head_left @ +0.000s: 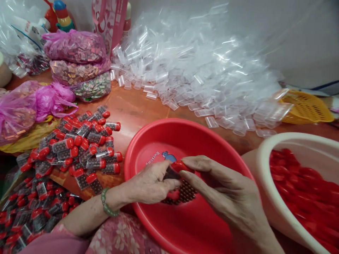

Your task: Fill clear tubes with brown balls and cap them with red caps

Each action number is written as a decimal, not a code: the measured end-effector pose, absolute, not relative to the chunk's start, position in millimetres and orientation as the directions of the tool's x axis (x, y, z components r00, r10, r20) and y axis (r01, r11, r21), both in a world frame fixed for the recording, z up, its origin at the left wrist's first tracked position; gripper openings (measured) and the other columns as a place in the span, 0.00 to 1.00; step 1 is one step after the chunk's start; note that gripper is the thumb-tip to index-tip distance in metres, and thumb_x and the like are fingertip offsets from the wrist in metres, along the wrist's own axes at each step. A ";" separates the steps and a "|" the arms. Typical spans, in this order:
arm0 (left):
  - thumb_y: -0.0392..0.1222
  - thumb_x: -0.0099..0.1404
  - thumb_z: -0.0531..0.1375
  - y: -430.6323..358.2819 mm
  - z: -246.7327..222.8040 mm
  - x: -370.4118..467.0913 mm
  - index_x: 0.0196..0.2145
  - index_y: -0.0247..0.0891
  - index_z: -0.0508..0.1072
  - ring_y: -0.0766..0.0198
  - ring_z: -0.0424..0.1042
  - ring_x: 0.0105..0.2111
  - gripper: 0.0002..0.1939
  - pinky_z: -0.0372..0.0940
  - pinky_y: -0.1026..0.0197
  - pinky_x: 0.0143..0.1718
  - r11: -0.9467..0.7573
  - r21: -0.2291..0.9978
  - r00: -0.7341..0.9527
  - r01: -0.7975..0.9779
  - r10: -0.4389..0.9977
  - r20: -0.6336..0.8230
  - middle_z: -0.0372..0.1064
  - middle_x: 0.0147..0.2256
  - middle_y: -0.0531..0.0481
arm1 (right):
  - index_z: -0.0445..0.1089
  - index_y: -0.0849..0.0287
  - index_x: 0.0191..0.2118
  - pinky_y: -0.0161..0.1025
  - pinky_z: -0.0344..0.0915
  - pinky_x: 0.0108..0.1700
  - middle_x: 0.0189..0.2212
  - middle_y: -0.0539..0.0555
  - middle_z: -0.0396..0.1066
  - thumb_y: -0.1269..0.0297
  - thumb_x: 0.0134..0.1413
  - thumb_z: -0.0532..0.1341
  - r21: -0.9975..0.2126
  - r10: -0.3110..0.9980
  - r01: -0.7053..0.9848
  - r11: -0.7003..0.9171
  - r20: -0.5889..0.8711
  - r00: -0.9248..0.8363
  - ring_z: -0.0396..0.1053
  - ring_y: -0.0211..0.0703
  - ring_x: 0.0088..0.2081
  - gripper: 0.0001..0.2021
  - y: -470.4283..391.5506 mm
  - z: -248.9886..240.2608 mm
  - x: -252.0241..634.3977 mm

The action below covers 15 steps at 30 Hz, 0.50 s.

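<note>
Over a red basin [148,135] my two hands meet at one small container. My left hand [152,181], with a green bead bracelet at the wrist, grips a clear tube [171,174] that looks dark with brown balls; the fingers cover much of it. Between the thumb and fingers of my right hand [222,190] is a red cap [180,165] at the tube's end. Whether the cap is fully seated I cannot tell. Loose brown balls [186,193] lie in the basin beneath my hands.
Capped tubes [87,148] are heaped at the left, with more [37,208] lower down. Behind the basin rises a big pile of clear tubes [201,77]. A white tub [267,158] of red caps [304,190] stands right, near a yellow basket [307,106]. Pink bags [76,46] sit back left.
</note>
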<state>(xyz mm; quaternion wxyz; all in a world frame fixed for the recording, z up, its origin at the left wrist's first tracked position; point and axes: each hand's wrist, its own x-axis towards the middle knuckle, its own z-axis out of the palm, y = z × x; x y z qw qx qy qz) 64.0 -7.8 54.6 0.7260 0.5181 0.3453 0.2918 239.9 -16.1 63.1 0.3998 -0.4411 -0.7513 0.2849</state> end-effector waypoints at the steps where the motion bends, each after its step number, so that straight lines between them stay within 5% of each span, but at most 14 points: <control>1: 0.34 0.60 0.57 -6.9 54.0 64.3 0.36 0.36 0.68 0.69 0.59 0.27 0.05 0.58 0.63 0.32 0.337 0.935 0.602 -0.107 0.770 -0.209 0.60 0.27 0.55 | 0.70 0.51 0.44 0.35 0.73 0.39 0.36 0.51 0.74 0.72 0.58 0.61 -0.753 0.882 0.467 0.465 0.350 -0.315 0.74 0.40 0.38 0.11 -16.4 63.7 239.7; 7: 0.43 0.57 0.63 -2.6 48.6 65.5 0.26 0.35 0.65 0.73 0.56 0.21 0.11 0.55 0.66 0.26 0.555 0.784 0.626 -0.280 0.724 -0.289 0.59 0.22 0.57 | 0.56 0.63 0.60 0.50 0.72 0.39 0.45 0.67 0.70 0.50 0.55 0.62 -0.356 0.774 0.692 0.627 0.380 -0.506 0.72 0.56 0.43 0.32 -18.7 57.0 230.1; 10: 0.49 0.49 0.69 -2.0 48.6 67.6 0.25 0.34 0.65 0.74 0.59 0.21 0.19 0.57 0.67 0.26 0.629 0.702 0.621 -0.335 0.707 -0.338 0.61 0.22 0.58 | 0.54 0.67 0.60 0.52 0.70 0.37 0.43 0.69 0.70 0.56 0.56 0.58 -0.197 0.714 0.721 0.665 0.451 -0.535 0.71 0.58 0.40 0.30 -17.0 50.1 224.0; 15: 0.51 0.46 0.71 -3.4 50.4 70.3 0.25 0.33 0.67 0.73 0.63 0.23 0.21 0.59 0.68 0.28 0.651 0.687 0.647 -0.323 0.681 -0.342 0.64 0.22 0.56 | 0.57 0.68 0.58 0.46 0.69 0.35 0.38 0.64 0.70 0.63 0.52 0.60 -0.111 0.643 0.715 0.691 0.545 -0.538 0.70 0.51 0.35 0.28 -15.0 48.8 222.2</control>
